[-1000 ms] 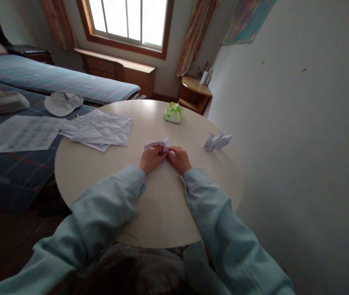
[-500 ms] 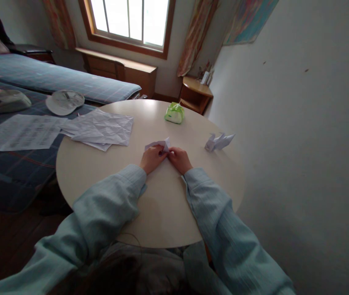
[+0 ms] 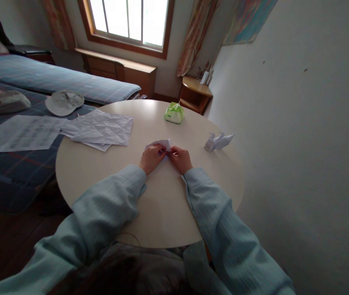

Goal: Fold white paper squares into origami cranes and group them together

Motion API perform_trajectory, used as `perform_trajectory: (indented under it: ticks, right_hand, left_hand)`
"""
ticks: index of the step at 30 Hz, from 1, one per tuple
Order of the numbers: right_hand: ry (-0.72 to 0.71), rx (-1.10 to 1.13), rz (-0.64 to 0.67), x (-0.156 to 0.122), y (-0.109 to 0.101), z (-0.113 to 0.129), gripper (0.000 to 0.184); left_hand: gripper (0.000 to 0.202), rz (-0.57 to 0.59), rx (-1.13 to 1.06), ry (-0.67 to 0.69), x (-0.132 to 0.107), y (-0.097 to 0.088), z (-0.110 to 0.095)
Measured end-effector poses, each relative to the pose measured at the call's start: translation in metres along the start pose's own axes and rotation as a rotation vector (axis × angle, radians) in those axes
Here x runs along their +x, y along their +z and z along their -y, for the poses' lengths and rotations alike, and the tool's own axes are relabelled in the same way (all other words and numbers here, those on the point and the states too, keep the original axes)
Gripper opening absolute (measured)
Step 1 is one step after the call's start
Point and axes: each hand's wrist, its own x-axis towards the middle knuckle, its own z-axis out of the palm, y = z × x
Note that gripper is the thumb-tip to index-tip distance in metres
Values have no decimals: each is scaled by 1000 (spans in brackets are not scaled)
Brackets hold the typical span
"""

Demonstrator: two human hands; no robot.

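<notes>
A piece of folded white paper [image 3: 162,143] is held between my two hands over the middle of the round table. My left hand [image 3: 153,158] is closed on its left part, with the thumb on the near side. My right hand [image 3: 179,158] pinches the paper's right end, fingertips close to those of the left. The lower part of the paper is hidden behind my fingers. Off to the right stands a group of folded paper figures [image 3: 219,141] with pointed tips, apart from both hands.
Creased white sheets [image 3: 106,128] lie at the round table's [image 3: 165,213] left edge. A green tissue pack [image 3: 174,113] sits at the back. Printed sheets [image 3: 30,132] and a pale cap [image 3: 64,102] rest on the bed at left. A wall [image 3: 300,143] rises at right.
My right fingers have shifted slightly, leaving a small gap between thumb and forefinger. The paper's upper edge has tilted a little. Both hands stay in nearly the same place.
</notes>
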Motion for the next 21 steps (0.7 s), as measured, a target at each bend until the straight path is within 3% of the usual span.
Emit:
perform_trajectory:
  ticks: [6, 11, 21]
  right_hand:
    - [17, -37, 6, 1, -2, 3, 19]
    - [48, -75, 4, 1, -4, 6, 22]
    - [95, -95, -61, 0, -4, 7, 21]
  left_hand:
    - [12, -77, 17, 8, -1, -3, -5]
    - [21, -174, 86, -82, -4, -8, -15]
    - [33, 54, 183, -46, -6, -8, -15]
